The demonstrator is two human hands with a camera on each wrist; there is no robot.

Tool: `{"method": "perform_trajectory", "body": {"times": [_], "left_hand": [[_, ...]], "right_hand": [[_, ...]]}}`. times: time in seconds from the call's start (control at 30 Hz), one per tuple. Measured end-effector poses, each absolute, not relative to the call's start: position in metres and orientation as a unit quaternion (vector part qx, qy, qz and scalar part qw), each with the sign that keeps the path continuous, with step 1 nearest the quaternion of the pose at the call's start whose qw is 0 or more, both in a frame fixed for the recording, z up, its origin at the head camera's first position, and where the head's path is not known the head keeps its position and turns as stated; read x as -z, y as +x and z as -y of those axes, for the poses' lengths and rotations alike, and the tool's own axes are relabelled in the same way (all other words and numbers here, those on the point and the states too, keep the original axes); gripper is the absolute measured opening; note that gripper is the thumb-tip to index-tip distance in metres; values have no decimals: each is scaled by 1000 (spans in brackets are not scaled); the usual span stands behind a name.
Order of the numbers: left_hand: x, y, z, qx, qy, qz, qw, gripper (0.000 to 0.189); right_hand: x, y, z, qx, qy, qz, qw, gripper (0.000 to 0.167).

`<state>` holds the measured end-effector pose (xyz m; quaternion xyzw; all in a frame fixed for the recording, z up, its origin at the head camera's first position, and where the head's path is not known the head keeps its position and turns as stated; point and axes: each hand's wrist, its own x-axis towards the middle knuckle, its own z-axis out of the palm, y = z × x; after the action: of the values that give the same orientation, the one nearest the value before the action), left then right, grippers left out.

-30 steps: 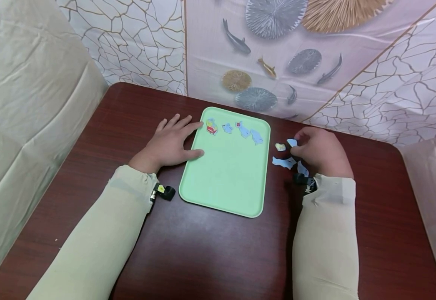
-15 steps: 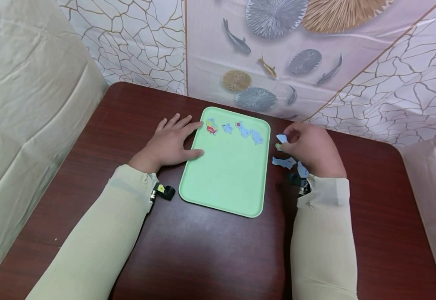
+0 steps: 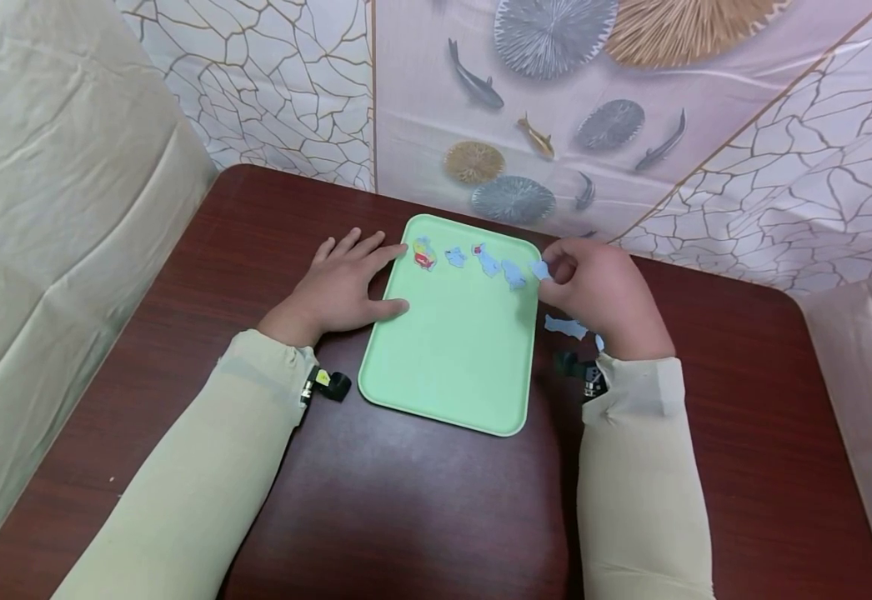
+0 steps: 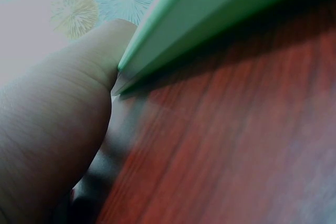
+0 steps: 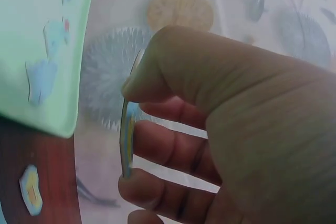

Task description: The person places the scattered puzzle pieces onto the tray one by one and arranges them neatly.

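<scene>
A light green tray (image 3: pixel 451 358) lies on the table. Along its far end sit several flat, irregular puzzle pieces: a red-and-yellow one (image 3: pixel 424 255), a small blue one (image 3: pixel 455 257), a blue one with a red patch (image 3: pixel 486 261) and a plain blue one (image 3: pixel 513 275). My left hand (image 3: pixel 338 287) rests with spread fingers at the tray's left side, its thumb (image 4: pixel 63 108) touching the rim (image 4: pixel 152 30). Over the tray's far right edge, my right hand (image 3: pixel 604 287) pinches a light blue puzzle piece (image 3: pixel 540 270), seen nearly edge-on in the right wrist view (image 5: pixel 126 140).
Right of the tray lie a blue puzzle piece (image 3: pixel 565 327) and another (image 3: pixel 599 342), mostly hidden by the right hand. A small yellow-centred piece (image 5: pixel 31 190) shows in the right wrist view. A patterned cloth (image 3: pixel 436 100) hangs behind the dark red table (image 3: pixel 421 517).
My right hand has carried the light blue piece leftward from the table to the tray's far right edge. My left hand has stayed in place.
</scene>
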<state>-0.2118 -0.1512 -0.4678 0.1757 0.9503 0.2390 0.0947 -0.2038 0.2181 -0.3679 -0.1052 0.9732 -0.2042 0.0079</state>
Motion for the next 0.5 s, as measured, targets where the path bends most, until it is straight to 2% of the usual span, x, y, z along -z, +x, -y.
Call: {"method": "perform_trajectory", "body": {"times": [0.23,0.5], "left_hand": [[468,-212,152,-237,174,-951,95,93],[468,-212,152,-236,176,-951,92,93]], "right_hand": [[371,-202,-201,220,-130,-967,-7,34],[375,-201,-184,222,-158,-962,-18,31]]}}
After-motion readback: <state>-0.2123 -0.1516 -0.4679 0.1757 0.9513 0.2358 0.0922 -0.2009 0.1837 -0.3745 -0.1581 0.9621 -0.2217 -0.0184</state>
